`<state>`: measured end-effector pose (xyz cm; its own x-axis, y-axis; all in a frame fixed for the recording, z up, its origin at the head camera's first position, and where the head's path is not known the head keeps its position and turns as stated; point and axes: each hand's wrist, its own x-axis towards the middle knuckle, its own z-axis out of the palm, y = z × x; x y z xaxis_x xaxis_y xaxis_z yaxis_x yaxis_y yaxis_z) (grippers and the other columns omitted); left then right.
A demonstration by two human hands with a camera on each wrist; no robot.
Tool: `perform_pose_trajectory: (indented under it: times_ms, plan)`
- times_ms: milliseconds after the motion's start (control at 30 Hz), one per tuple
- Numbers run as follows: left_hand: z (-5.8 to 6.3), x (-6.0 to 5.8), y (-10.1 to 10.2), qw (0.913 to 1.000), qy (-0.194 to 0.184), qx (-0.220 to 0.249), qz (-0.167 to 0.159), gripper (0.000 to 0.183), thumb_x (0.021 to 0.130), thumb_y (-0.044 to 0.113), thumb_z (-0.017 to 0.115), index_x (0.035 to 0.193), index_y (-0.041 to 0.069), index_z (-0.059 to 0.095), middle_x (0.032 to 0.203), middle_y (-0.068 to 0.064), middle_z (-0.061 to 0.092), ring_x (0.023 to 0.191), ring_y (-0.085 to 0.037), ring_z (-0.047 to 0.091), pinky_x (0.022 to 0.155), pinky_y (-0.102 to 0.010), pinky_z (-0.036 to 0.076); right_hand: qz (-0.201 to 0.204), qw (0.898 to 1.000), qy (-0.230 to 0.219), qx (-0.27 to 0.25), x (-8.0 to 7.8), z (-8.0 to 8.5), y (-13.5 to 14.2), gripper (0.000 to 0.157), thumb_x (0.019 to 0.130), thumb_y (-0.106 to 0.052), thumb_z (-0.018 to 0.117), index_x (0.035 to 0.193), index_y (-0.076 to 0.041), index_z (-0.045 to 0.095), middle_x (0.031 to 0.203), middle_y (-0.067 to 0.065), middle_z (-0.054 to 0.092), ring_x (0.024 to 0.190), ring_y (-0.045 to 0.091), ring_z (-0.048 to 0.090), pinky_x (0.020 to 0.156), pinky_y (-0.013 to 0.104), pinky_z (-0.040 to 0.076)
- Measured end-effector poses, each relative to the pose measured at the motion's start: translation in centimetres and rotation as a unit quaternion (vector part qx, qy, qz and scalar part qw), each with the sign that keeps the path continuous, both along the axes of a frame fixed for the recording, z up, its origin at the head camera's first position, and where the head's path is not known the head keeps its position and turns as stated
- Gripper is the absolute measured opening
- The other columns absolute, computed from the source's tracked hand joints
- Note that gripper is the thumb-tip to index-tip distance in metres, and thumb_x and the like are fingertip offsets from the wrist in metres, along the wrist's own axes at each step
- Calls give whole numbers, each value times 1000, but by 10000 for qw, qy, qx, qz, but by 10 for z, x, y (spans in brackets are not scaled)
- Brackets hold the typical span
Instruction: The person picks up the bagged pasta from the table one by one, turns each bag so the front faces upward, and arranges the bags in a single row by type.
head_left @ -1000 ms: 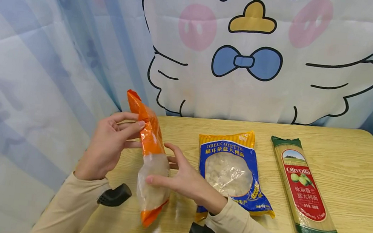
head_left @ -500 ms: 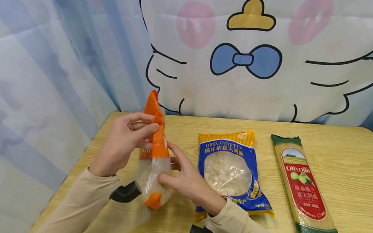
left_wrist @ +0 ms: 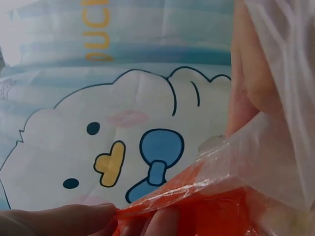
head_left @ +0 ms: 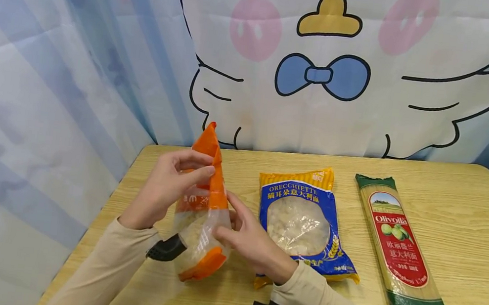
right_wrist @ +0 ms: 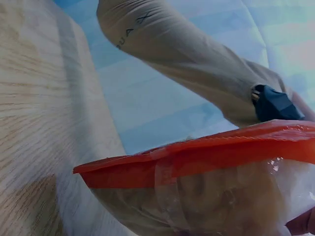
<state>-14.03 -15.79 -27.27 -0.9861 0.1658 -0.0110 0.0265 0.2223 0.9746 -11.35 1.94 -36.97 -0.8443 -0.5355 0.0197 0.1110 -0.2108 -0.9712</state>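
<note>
An orange-and-clear plastic food bag with pale contents is held upright at the left of the table, its face turned partly sideways. My left hand pinches the bag's orange upper part between thumb and fingers. Lower down, my right hand grips the bag's right side, thumb in front and fingers behind. The left wrist view shows the fingers on the orange film. In the right wrist view, the bag's orange end hangs close to the camera. What kind of food it holds is unclear.
A blue-and-yellow orecchiette bag lies right of my hands, partly behind the right wrist. Farther right lies a long spaghetti pack with green ends. The wooden table ends at a cartoon-printed curtain.
Both hands keep hold of the food bag. Its top has moved right and the bag has turned from edge-on to show more of its face. The left hand has shifted right; other packs stay put.
</note>
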Motion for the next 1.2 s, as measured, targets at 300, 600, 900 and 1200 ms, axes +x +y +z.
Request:
perform_pose_trajectory:
  times_ms: [300, 600, 900, 1200]
  plan:
    - [-24, 3, -36, 9997, -174, 108, -96, 41, 95, 25, 69, 125, -2, 60, 114, -11, 69, 92, -22, 71, 82, -39, 61, 86, 9949, -765, -653, -1, -4, 1, 80, 89, 8, 50, 159, -19, 21, 135, 24, 51, 104, 18, 61, 86, 31, 55]
    - [-55, 7, -86, 9980, -519, 368, 7, 53, 101, 27, 59, 142, -3, 43, 120, 5, 65, 107, -11, 67, 93, -32, 57, -211, 9945, -586, -838, -6, -1, 7, 83, 89, 11, 52, 159, -19, 20, 140, 25, 47, 108, 18, 60, 85, 30, 57]
    - [-82, -9, -96, 9887, -1206, 722, -530, 63, 104, 31, 54, 152, 1, 29, 144, -11, 48, 121, -13, 59, 101, -34, 53, -126, 9927, -536, -1076, -5, -2, 11, 83, 88, 12, 50, 159, -20, 21, 148, 22, 43, 114, 19, 58, 89, 33, 57]
    - [-108, -15, -100, 9104, -2009, 3121, -1828, 40, 111, 20, 28, 146, 16, 47, 141, 1, 54, 125, -17, 56, 103, -34, 51, 212, 9899, -292, -1369, -2, -1, 12, 80, 88, 10, 51, 158, -16, 22, 147, 24, 43, 114, 19, 60, 91, 34, 57]
